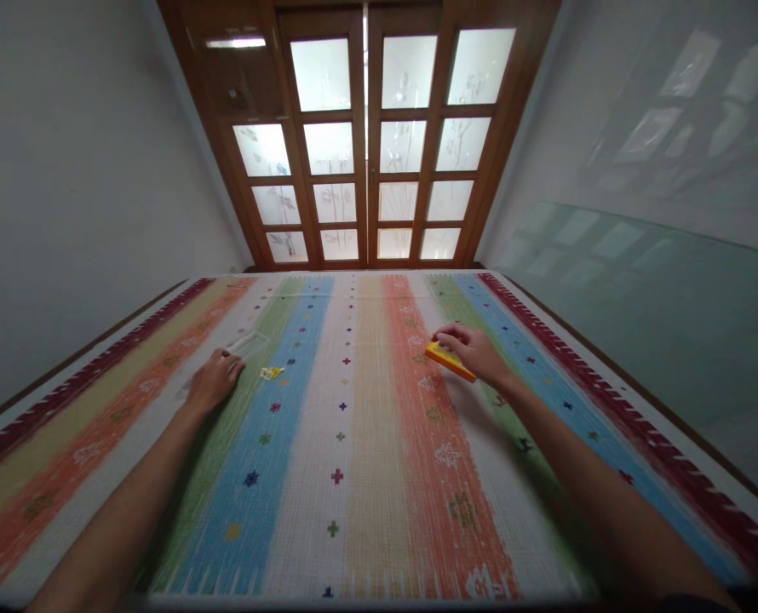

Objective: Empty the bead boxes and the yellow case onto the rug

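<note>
My left hand (215, 380) rests low over the left side of the striped tablecloth (376, 426). Its fingers are closed at the near end of a clear, see-through plastic case (249, 344), whose exact shape is hard to make out. Just right of that hand lies a small yellow-and-white patterned piece (272, 373), flat on the cloth. On the right, my right hand (472, 349) grips a flat yellow-orange box (450, 361) between thumb and fingers. The box is tilted and held above the cloth, and a shadow falls below the forearm.
The cloth covers a wide table between two pale walls. Wooden doors (367, 179) with frosted panes stand beyond the far edge. A greenish glass panel (647, 306) lines the right wall. Dark edging (615, 373) runs along the table's right side.
</note>
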`<act>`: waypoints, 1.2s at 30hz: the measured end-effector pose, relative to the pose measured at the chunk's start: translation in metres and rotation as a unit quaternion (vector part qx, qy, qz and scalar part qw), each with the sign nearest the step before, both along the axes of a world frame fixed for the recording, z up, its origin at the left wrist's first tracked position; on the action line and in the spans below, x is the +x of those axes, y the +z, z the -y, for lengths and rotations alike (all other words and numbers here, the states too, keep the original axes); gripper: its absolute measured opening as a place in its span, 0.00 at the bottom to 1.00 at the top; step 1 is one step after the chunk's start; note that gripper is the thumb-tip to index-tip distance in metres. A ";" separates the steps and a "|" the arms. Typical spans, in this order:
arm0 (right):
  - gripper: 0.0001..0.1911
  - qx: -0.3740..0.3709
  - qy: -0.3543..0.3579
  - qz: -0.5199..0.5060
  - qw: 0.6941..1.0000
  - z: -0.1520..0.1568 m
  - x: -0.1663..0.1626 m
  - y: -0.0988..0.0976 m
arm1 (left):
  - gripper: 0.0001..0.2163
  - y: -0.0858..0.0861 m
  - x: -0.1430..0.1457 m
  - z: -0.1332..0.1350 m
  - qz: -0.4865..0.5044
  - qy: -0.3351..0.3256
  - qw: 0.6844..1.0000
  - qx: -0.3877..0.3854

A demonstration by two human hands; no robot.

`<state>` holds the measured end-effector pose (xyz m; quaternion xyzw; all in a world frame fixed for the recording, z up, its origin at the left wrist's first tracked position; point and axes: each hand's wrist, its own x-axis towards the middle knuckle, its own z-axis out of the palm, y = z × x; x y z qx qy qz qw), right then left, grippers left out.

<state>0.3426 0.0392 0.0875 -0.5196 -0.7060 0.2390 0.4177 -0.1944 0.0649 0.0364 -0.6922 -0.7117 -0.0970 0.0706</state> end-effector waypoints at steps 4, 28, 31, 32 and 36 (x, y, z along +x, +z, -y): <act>0.20 0.136 -0.104 0.231 0.958 -0.018 0.041 -0.001 | 0.21 -0.007 -0.005 0.000 0.019 -0.011 1.000 0.017; 0.26 0.065 0.041 0.254 0.964 -0.001 0.010 -0.021 | 0.16 -0.019 -0.020 0.018 0.076 -0.030 0.994 0.066; 0.28 0.053 0.140 0.241 0.959 0.025 -0.027 -0.035 | 0.16 -0.019 -0.021 0.014 0.080 -0.030 0.994 0.069; 0.30 0.048 0.169 0.241 0.954 0.033 -0.037 -0.040 | 0.15 -0.019 -0.021 0.013 0.080 -0.030 0.994 0.070; 0.34 0.019 0.233 0.274 0.933 0.053 -0.068 -0.052 | 0.15 -0.018 -0.020 0.011 0.082 -0.031 0.993 0.078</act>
